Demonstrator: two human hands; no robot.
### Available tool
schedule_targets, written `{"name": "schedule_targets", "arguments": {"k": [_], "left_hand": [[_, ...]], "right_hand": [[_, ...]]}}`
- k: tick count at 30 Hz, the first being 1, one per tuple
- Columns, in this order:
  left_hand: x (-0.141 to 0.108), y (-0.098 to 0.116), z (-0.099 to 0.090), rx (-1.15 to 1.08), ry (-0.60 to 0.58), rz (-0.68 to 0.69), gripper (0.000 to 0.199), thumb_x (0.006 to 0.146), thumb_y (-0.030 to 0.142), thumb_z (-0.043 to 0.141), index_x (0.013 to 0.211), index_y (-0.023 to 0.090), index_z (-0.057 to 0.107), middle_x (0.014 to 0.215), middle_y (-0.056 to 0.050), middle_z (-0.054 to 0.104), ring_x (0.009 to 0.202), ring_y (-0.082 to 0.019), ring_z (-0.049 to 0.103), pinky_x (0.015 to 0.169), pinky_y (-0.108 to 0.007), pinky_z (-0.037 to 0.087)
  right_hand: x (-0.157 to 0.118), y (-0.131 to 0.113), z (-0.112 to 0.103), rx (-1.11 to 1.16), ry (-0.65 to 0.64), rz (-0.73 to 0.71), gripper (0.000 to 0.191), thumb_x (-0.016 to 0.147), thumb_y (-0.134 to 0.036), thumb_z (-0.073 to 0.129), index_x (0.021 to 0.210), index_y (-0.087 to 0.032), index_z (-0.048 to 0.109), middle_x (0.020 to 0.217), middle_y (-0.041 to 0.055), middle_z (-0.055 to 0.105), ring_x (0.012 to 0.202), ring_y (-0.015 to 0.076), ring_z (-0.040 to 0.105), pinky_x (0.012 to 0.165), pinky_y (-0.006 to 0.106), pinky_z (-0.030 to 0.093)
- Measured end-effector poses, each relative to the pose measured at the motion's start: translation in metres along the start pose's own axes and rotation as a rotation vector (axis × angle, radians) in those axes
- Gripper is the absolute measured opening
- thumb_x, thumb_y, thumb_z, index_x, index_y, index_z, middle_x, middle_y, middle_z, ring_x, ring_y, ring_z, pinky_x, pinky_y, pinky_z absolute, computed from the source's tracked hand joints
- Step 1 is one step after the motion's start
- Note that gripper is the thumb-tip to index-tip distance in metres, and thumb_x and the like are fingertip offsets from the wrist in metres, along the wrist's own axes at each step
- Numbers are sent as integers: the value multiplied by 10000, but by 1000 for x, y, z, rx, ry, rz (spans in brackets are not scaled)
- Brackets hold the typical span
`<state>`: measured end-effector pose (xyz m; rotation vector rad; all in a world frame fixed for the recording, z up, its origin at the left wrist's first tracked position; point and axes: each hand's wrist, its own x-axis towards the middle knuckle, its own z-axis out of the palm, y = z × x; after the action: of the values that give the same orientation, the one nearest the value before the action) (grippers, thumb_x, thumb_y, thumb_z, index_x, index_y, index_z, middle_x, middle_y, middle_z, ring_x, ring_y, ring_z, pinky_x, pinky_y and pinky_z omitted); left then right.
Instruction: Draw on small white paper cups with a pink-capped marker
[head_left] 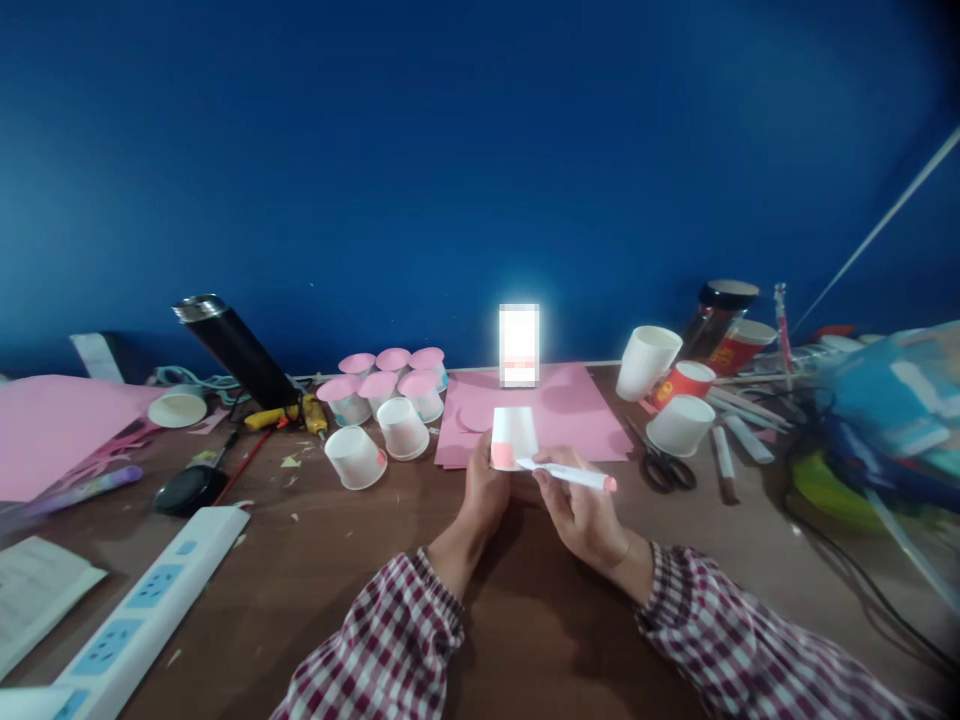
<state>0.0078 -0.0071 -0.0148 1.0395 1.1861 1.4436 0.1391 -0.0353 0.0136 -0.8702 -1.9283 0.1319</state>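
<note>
My left hand (486, 487) is closed around the left side of a white paper cup (525, 432), which has a pink-orange coloured patch at its lower left. In my right hand (581, 515) is a white marker (571, 475) with a pink end, its tip touching or very close to the cup's lower part. Pink paper sheets (585, 410) lie on the table just behind the cup. Left of my hands stand two white paper cups, one nearer (352, 460) and one farther (401, 430), with several cups topped by pink paper discs (379, 383) behind them.
Black scissors (666, 470) and several paper cups (679, 425) stand to the right, with loose markers (724, 455) beyond. At the left are a black thermos (240, 350), a yellow-handled glue gun (274, 415) and a white power strip (150, 610). A blue wall (375, 180) rises behind the table.
</note>
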Motion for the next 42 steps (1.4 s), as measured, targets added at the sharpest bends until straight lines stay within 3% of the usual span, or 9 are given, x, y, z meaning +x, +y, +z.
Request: {"name": "schedule_targets", "arguments": {"k": [42], "left_hand": [[0, 4, 1, -16, 10, -18, 193, 682, 190, 591, 865, 144, 631, 709, -5, 638, 650, -130, 543, 643, -244, 442]], "right_hand": [[-1, 2, 3, 8, 7, -12, 99, 925, -168, 449, 971, -191, 534, 864, 79, 628, 830, 216, 619, 735, 369, 534]]}}
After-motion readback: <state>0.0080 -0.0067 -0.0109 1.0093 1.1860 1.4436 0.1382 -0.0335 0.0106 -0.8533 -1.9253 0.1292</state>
